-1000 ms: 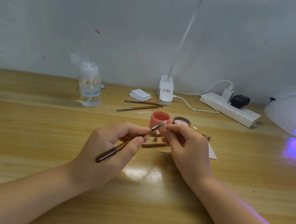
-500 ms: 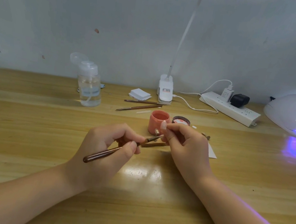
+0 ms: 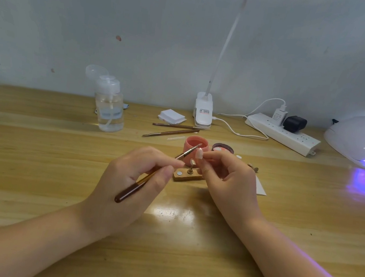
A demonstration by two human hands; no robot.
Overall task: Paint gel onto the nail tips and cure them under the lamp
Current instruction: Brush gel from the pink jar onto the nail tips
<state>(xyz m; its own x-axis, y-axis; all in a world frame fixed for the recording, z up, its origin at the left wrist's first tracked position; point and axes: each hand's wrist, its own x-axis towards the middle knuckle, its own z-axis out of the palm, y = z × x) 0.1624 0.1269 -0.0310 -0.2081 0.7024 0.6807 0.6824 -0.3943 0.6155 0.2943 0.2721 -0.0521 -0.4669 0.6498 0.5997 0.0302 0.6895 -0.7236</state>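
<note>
Brush tip met the nail tip above the gel pot.
Your left hand [image 3: 133, 178] gripped the brush [image 3: 157, 172], angled up-right toward the nail tip [image 3: 199, 153] your right hand [image 3: 229, 181] pinched over the gel pot [image 3: 195, 147].

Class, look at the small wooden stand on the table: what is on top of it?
On the wooden stand sit a round silver disc and one upright peg. The right hand covers its right end, so anything there is hidden.

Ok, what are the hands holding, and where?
Left hand pinches the brush around mid-handle, bristles up. Right hand pinches the nail tip by its lower end.
</note>
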